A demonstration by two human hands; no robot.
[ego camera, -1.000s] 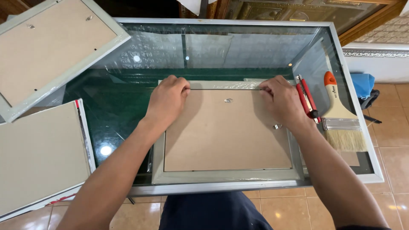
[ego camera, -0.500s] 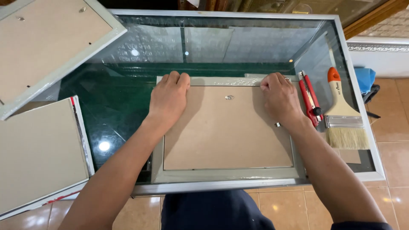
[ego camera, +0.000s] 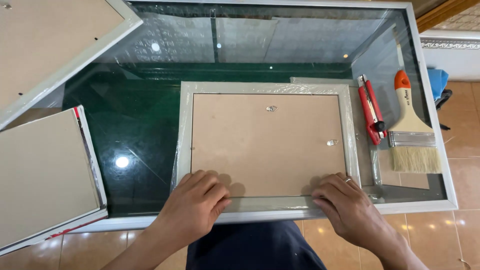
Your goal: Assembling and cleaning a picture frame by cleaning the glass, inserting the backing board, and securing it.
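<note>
Left hand (ego camera: pixel 196 202) and right hand (ego camera: pixel 345 202) pressed flat, fingers loosely spread and grasping nothing, on the near edge of the plastic-wrapped white rectangular picture frame (ego camera: pixel 269 145), face-down on the glass surface (ego camera: pixel 140 130); red utility knife (ego camera: pixel 371 109) beyond the right hand.

Frame (ego camera: pixel 267 145) lies face-down mid glass table (ego camera: pixel 150 115), w/ my left hand (ego camera: pixel 197 202) on its near-left corner, right hand (ego camera: pixel 347 202) near-right. Cutter (ego camera: pixel 371 109) just right of frame, brush (ego camera: pixel 412 127) right of that. Two more frames (ego camera: pixel 45 175) stacked at far left.
</note>
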